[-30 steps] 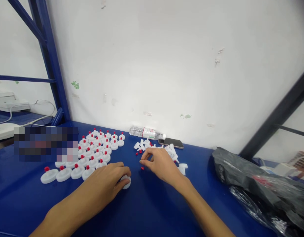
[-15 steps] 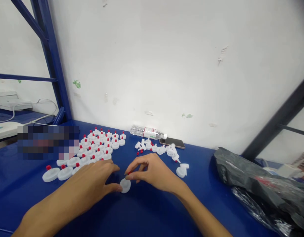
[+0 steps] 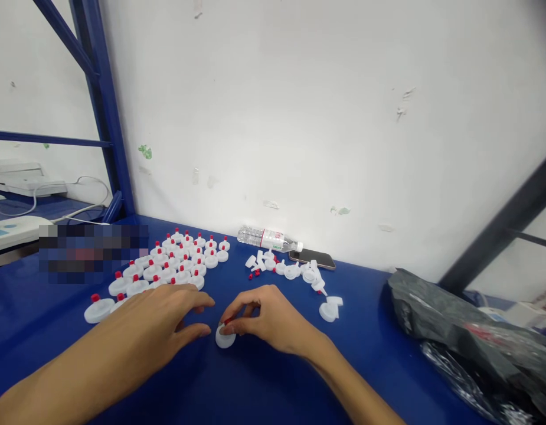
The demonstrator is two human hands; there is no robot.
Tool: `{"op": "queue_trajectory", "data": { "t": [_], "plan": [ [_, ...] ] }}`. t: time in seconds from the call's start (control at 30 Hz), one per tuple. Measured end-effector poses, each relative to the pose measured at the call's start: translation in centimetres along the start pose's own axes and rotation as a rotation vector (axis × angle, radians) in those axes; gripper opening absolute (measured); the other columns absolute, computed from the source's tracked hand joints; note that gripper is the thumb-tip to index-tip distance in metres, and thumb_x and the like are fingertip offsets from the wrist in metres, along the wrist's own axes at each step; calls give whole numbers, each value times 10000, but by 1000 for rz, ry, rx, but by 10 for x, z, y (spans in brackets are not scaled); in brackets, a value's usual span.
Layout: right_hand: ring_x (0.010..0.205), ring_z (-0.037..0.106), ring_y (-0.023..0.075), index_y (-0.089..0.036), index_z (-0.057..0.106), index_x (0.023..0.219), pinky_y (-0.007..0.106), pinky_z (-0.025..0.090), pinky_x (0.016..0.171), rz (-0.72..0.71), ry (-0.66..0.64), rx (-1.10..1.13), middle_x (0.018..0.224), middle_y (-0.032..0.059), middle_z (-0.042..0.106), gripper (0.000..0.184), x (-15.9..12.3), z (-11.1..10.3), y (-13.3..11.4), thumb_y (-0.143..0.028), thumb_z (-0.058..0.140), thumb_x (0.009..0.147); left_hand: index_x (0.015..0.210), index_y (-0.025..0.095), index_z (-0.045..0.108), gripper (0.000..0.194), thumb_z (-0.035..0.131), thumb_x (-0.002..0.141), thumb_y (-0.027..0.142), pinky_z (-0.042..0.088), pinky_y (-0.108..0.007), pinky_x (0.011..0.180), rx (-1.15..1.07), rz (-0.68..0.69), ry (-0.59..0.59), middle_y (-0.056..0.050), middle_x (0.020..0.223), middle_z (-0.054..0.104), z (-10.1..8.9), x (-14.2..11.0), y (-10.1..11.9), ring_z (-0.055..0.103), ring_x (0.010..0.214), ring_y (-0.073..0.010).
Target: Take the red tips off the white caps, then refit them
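A white round lid rests flat on the blue table between my hands. My right hand pinches a small red cap at the top of this lid, with thumb and fingers hiding part of it. Just left of the lid, my left hand hovers with thumb and fingers apart, holding nothing. Beyond that hand stand several white lids with red-tipped spouts, upright and close together; its back covers some of them.
Loose white lids and spout pieces lie behind my right hand, among small red caps. A water bottle and a phone lie by the wall. A dark plastic bag is at right; a blue metal frame rises at left.
My right hand has come down with the red cap onto the lid. My left thumb has let go of the lid and drawn back to the left. The view has shifted slightly.
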State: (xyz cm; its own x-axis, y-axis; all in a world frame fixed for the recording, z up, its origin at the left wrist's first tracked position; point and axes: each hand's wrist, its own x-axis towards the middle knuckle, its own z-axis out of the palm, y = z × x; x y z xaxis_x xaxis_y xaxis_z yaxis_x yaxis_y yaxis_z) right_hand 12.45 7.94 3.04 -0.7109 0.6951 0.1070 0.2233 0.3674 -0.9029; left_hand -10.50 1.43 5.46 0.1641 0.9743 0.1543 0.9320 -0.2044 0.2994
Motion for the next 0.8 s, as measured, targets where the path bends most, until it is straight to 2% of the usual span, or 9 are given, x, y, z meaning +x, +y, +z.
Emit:
{"op": "queue_trajectory", "data": {
  "t": [0.13, 0.27, 0.33, 0.43, 0.53, 0.6, 0.7, 0.8],
  "plan": [
    [670, 617, 131, -229, 833, 885, 239, 441, 626, 23, 11, -2, 821, -17, 753, 231, 1, 6, 6, -453, 865, 839, 1049, 329, 831, 281, 617, 875, 277, 525, -348, 794, -25, 37, -99, -6, 1027, 830, 4, 3, 10, 753, 954, -266],
    [697, 605, 126, -244, 821, 893, 235, 436, 627, -21, -15, -66, 879, -27, 738, 264, 2, 5, 11, -476, 898, 796, 1028, 324, 823, 246, 626, 888, 276, 492, -334, 753, -62, 67, -87, -1, 987, 820, 13, 8, 14, 737, 891, -244],
    [731, 623, 132, -264, 825, 977, 234, 452, 640, -22, -69, -60, 953, -26, 753, 320, 2, -3, 10, -447, 940, 742, 1012, 312, 820, 233, 611, 912, 292, 476, -336, 744, -66, 74, -66, -10, 959, 811, 16, 9, 15, 724, 853, -238],
    [753, 639, 144, -293, 801, 1176, 247, 482, 668, 24, -140, -45, 989, -15, 768, 487, -1, -22, 5, -383, 952, 722, 968, 306, 817, 234, 585, 941, 317, 464, -320, 741, -81, 110, -113, -13, 960, 798, 16, 11, 20, 715, 852, -224],
    [777, 665, 154, -276, 749, 1282, 255, 496, 678, 36, -102, -13, 993, 11, 767, 454, -6, -37, -4, -313, 832, 837, 929, 299, 808, 228, 579, 932, 292, 457, -298, 734, -88, 135, -163, -5, 965, 794, 16, 13, 25, 713, 860, -210],
    [739, 664, 140, -266, 743, 1257, 253, 495, 661, 25, -46, 24, 984, 14, 760, 377, -8, -43, -9, -239, 710, 882, 907, 288, 804, 240, 566, 922, 262, 453, -296, 737, -73, 133, -171, -8, 956, 796, 17, 14, 27, 713, 858, -209],
    [666, 647, 120, -245, 742, 1190, 250, 490, 636, -8, 36, 75, 936, 7, 747, 382, -10, -43, -12, -168, 591, 848, 875, 288, 812, 233, 582, 897, 268, 454, -295, 731, -43, 83, -187, -10, 922, 807, 15, 12, 22, 721, 848, -218],
    [612, 624, 107, -227, 741, 1127, 236, 470, 586, -28, 89, 86, 887, 0, 736, 388, -9, -40, -11, -149, 557, 793, 777, 282, 807, 190, 626, 833, 292, 444, -283, 668, -32, -43, -240, 4, 777, 804, 2, 4, 4, 733, 754, -223]
  ]
}}
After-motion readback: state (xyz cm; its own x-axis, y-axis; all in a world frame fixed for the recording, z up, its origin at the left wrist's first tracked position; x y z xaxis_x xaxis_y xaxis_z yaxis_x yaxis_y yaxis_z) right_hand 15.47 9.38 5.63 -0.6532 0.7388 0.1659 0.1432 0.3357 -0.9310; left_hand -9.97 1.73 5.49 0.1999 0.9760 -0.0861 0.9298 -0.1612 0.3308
